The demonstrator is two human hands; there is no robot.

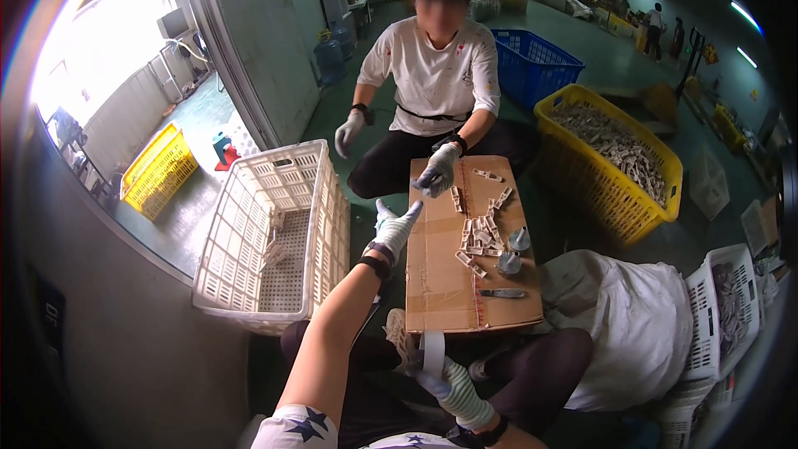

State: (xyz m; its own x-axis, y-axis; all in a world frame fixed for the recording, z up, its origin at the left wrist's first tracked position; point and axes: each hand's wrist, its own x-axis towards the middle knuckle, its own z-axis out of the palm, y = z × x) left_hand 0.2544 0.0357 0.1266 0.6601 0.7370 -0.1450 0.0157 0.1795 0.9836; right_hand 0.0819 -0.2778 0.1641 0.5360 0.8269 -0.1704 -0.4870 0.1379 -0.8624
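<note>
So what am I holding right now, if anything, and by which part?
Your right hand holds a white roll by its lower end. Your left hand has fingers spread, with nothing clearly held.

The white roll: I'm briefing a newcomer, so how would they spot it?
Find the cardboard box in the middle. At its near edge, the wearer's right hand holds the roll. Its broad white band sets it apart from the slim beige clips on top.
</note>
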